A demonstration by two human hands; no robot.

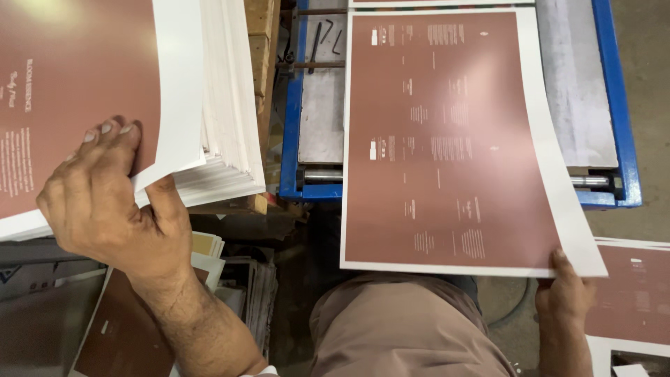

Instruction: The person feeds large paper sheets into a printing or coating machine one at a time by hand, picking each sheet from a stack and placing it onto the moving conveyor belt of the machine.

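Printed sheet (447, 139), pinched at its near corner by right hand (564, 297), lies over blue machine bed (621, 105); left hand (105, 202) grips top sheet (77, 91), lifting it off paper stack (227, 105).

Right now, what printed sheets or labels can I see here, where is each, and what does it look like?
Printed sheet: centre, on the blue machine bed, right hand at its near corner; reddish-brown rectangle, white border.
Top sheet: on the white paper stack, upper left, lifted by the left hand; same colours.
Another sheet: lower right, partly shown.

Tiny white print on brown sheet (447, 139) unreadable
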